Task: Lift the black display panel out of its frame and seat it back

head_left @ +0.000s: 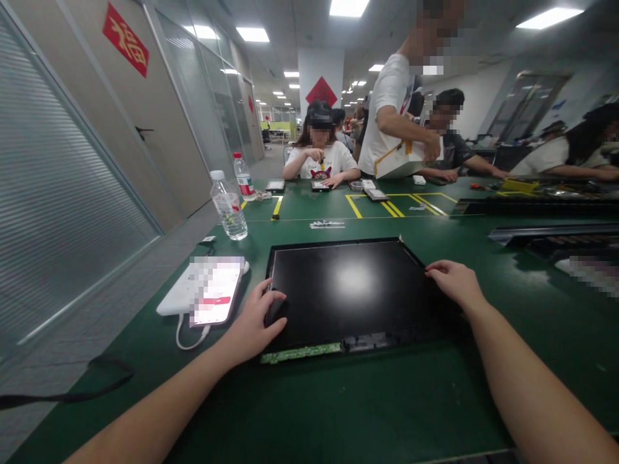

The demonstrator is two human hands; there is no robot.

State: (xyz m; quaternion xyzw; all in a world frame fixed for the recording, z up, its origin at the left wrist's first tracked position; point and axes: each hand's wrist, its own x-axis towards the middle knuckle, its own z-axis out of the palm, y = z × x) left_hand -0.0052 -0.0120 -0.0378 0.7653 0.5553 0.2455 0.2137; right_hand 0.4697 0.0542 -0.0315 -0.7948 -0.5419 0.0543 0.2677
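A black LCD screen panel (353, 290) lies face up on the green table, a bright glare in its middle. Along its near edge runs a narrow green circuit board (304, 352). My left hand (258, 322) rests on the panel's left edge, thumb and fingers spread apart, with a dark patch beneath them that I cannot make out. At the right edge, the fingertips of my right hand (454, 281) are pressed together on the panel's rim.
Left of the panel lie a lit phone (217, 293), a white box-like device (176, 290) and a white cable (186, 341). Two bottles, one clear (229, 209), stand behind. Dark strips (556, 232) lie at right. Across the table (367, 406), several people sit; one stands carrying a white box (406, 161).
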